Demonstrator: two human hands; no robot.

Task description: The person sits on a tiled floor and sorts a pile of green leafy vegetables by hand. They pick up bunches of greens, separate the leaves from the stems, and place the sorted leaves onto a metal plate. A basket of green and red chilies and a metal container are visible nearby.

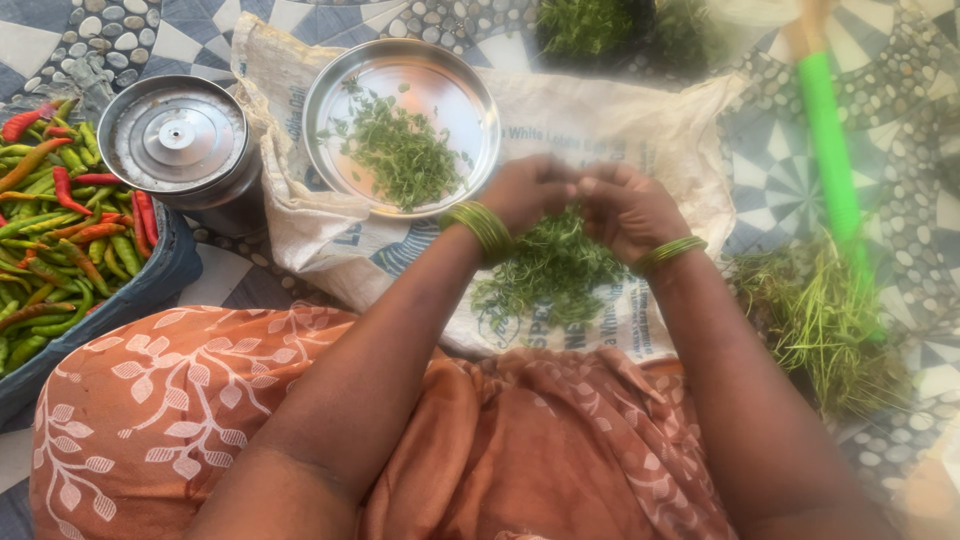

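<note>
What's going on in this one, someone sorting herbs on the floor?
A person sits on a patterned tiled floor, both hands together over a pile of green leafy herbs on a white sack. The left hand and right hand pinch a sprig between them. A round steel plate beyond the left hand holds picked leaves. A lidded steel container and a tub of red and green chillies sit further left; stems lie on the right.
</note>
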